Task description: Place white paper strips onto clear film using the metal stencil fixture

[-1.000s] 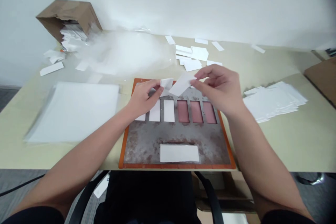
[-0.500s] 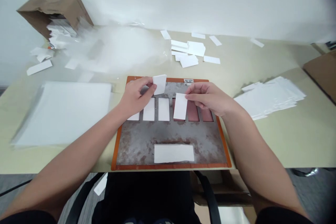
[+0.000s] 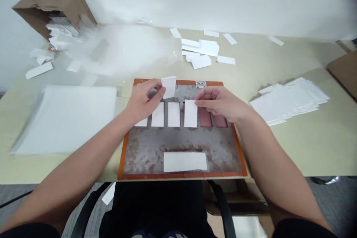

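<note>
Between the thumb and fingers of my left hand [image 3: 145,98] is a small stack of white cards [image 3: 169,87], held above the upper part of a grey metal plate [image 3: 178,139] with an orange border. My right hand [image 3: 216,102] pinches the top right corner of a single white card [image 3: 190,113], which lies over one of the plate's rectangular slots. White cards fill the slots to its left, one of them a white card [image 3: 174,114] right beside it. To the right, two slots show a reddish-brown bottom [image 3: 205,118]; my right hand partly covers them.
A white strip [image 3: 185,161] lies low on the plate. White sheets [image 3: 69,119] are at the left, a fanned pile of white paper [image 3: 291,100] at the right. Loose cards [image 3: 201,61] lie behind. A cardboard box [image 3: 60,0] holds white scraps at the back left.
My right hand has moved slightly left and straightened its card, which now covers the slot that showed reddish-brown around it. My left hand keeps its stack in nearly the same place.
</note>
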`<action>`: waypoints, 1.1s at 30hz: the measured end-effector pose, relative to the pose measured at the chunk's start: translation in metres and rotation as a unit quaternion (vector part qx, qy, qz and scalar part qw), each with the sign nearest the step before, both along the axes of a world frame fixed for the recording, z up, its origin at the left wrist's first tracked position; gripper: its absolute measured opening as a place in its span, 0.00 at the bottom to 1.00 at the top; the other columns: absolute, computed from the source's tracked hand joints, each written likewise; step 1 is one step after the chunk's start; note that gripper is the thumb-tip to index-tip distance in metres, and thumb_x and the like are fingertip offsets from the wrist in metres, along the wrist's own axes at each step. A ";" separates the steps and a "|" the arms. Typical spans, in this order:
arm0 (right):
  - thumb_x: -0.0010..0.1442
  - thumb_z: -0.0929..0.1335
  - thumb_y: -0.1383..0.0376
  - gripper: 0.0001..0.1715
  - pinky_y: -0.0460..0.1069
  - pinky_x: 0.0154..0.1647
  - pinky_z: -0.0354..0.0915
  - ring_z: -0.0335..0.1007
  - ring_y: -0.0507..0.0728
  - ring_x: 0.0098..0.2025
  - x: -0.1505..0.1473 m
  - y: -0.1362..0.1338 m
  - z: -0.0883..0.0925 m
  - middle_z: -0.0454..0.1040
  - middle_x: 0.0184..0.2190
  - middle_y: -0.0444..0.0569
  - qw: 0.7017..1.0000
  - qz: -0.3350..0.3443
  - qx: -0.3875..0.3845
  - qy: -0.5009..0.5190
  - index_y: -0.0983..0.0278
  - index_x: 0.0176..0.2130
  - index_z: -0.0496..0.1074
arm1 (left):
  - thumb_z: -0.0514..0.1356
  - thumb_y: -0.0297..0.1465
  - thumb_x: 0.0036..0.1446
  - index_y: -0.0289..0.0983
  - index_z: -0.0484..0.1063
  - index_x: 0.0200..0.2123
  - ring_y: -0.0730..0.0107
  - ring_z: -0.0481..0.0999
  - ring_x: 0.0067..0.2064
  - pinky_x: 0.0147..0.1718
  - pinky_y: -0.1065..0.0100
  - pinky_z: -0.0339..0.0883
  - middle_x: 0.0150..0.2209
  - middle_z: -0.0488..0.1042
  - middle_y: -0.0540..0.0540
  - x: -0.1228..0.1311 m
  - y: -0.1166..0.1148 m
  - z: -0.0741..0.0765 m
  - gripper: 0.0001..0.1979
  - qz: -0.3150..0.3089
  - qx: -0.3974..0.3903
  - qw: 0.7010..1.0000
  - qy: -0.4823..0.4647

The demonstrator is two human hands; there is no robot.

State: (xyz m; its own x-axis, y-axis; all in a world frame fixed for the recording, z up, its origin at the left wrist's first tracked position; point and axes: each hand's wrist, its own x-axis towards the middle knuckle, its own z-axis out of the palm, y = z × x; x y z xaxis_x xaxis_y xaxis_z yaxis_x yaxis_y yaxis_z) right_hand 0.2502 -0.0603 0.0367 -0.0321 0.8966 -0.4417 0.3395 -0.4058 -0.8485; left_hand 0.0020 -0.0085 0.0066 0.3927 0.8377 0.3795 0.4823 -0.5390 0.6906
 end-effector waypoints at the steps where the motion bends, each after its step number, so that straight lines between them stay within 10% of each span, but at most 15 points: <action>1: 0.52 0.75 0.64 0.07 0.44 0.19 0.49 0.56 0.46 0.22 0.000 0.000 0.000 0.68 0.23 0.41 1.000 0.001 0.001 -0.001 0.63 0.30 0.74 | 0.55 0.34 0.62 0.40 0.69 0.30 0.71 0.69 0.29 0.31 0.68 0.63 0.29 0.75 0.51 0.000 0.000 0.000 0.08 -0.001 0.001 1.000 0.000; 33: 0.52 0.75 0.60 0.09 0.44 0.19 0.50 0.61 0.48 0.25 0.001 -0.002 -0.001 0.75 0.29 0.45 0.999 0.017 0.011 -0.030 0.61 0.31 0.75 | 0.55 0.34 0.62 0.40 0.68 0.30 0.71 0.69 0.29 0.30 0.68 0.62 0.29 0.75 0.51 0.000 0.000 -0.001 0.08 0.004 -0.001 1.000 -0.001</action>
State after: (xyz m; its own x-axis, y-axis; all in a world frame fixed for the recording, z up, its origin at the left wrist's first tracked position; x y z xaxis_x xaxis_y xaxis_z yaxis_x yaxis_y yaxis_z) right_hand 0.2514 -0.0621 0.0362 -0.0358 0.9048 -0.4244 0.4036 -0.3754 -0.8344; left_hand 0.0021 -0.0086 0.0054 0.3863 0.8415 0.3776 0.4854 -0.5336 0.6926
